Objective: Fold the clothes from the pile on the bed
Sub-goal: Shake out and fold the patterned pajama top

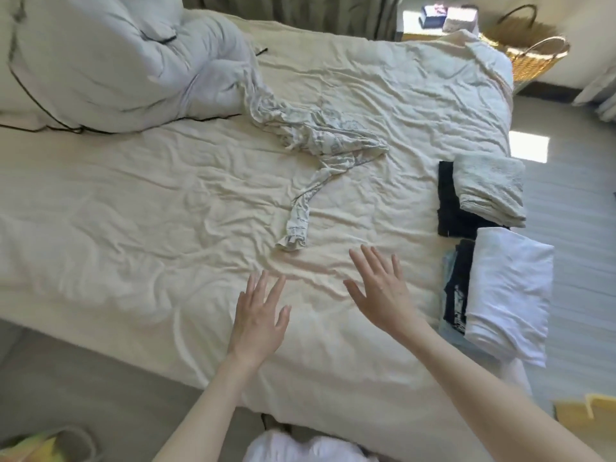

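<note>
A crumpled pale patterned garment (320,145) lies unfolded in the middle of the cream bed (133,201), one long part trailing toward me. My left hand (258,318) and my right hand (383,291) hover over the sheet just short of that trailing end, fingers spread and holding nothing. Along the bed's right edge lie folded clothes: a pale green piece (490,190) on a black one (448,201), and a white folded piece (510,295) over dark and light blue ones (456,295).
A bunched grey-white duvet with dark piping (116,61) fills the far left of the bed. A woven basket (530,45) stands on the floor beyond the far right corner. Grey floor runs along the right side; something yellow (586,408) lies at lower right.
</note>
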Motion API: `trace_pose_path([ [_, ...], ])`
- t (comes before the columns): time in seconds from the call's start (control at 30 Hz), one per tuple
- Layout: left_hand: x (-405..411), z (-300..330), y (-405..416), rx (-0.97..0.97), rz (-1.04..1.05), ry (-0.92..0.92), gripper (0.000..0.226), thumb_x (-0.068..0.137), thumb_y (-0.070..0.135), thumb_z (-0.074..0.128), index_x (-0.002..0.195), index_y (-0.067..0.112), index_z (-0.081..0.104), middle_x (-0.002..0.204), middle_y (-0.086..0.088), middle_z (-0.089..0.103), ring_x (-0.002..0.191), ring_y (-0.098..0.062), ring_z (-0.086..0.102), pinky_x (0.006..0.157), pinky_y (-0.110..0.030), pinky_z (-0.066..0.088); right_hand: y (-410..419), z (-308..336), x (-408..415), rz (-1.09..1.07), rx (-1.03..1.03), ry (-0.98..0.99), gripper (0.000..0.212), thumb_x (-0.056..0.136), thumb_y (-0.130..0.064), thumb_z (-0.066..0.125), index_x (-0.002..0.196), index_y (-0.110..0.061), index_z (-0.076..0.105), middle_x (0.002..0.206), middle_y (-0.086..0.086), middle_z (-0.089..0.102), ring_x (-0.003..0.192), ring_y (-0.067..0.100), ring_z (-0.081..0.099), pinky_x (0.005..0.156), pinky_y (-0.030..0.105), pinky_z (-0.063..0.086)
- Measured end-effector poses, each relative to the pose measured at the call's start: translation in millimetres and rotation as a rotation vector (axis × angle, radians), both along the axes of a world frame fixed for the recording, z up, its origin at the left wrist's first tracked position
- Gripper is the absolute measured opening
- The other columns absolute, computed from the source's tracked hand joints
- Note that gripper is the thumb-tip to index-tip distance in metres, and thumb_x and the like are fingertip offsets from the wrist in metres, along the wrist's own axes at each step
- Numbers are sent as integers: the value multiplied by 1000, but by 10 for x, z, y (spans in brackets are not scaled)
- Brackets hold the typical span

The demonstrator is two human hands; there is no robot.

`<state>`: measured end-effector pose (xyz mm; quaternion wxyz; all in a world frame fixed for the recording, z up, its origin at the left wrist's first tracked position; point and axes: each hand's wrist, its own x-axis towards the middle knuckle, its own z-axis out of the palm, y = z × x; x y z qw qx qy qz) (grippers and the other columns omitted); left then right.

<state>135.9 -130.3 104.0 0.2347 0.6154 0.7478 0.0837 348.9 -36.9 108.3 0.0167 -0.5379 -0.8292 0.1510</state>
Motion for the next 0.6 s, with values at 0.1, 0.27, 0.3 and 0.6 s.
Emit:
trace_pose_path([
  [0.1, -516, -254, 35, -103, -44, 58, 55, 100, 34, 36, 150, 28, 15, 159, -3, -1, 146, -22, -9, 116, -37, 1, 112, -234, -452, -1, -71, -48, 59, 98, -47, 35, 150, -24, 20, 158, 4, 17, 147, 21, 10, 117, 43, 1],
  [0.27, -1099, -732, 453, -172, -68, 116, 54, 99, 30, 38, 150, 25, 20, 159, -6, 5, 146, -25, -1, 116, -40, 6, 454, -703, -924, -29, -141, -84, 58, 99, -44, 36, 150, -21, 21, 157, 6, 21, 146, 21, 13, 117, 43, 7],
  [0.3, -1170, -862, 568, -194, -73, 125, 55, 99, 30, 38, 150, 25, 18, 159, -5, 4, 146, -25, -2, 116, -40, 5, 551, -811, -981, -33, -145, -90, 58, 99, -44, 36, 150, -20, 21, 156, 6, 23, 146, 22, 14, 117, 42, 8],
  [0.6, -1448, -2289, 1684, -345, -115, 168, 65, 97, 49, 33, 150, 35, -2, 158, -4, -14, 144, -25, -16, 114, -52, -4, 1665, -2075, -1496, -248, -255, -2, 69, 97, -47, 40, 149, -8, 18, 158, 10, 17, 146, 25, 7, 118, 42, 7],
])
